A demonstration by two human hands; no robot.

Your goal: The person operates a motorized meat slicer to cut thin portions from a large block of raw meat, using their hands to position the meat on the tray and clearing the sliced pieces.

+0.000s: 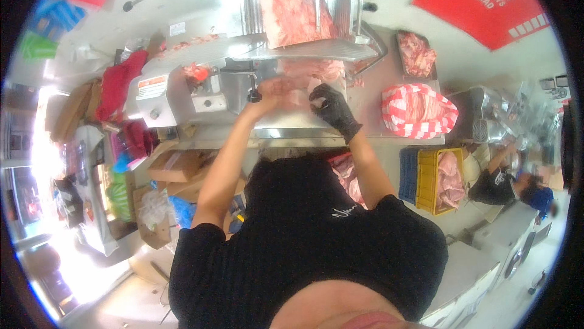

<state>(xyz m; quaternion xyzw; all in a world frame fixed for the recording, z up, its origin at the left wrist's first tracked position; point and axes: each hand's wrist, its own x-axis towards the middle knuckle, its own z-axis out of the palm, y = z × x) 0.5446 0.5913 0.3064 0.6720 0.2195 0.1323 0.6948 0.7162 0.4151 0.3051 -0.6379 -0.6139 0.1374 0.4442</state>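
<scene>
A large slab of raw meat [294, 9] rests on the carriage of a metal meat slicer [319, 50]. Below the blade, cut slices of meat [315, 70] lie by a steel surface. My left hand [276, 94], bare and blurred by motion, is over the slices' left side, near a black knob [253, 96]. Its fingers are too smeared to show whether they grip anything. On the right, my right hand [335, 110] wears a black glove. Its fingers curl beside a pale bit of meat [315, 85], but whether they hold it is unclear.
Right of the slicer sit a tray of meat pieces [416, 55] and a red-and-white striped bag of sliced meat [419, 111]. Below the counter stands a yellow crate [426, 180] with meat. Cardboard boxes [175, 165] are at left. Another person [495, 185] works at far right.
</scene>
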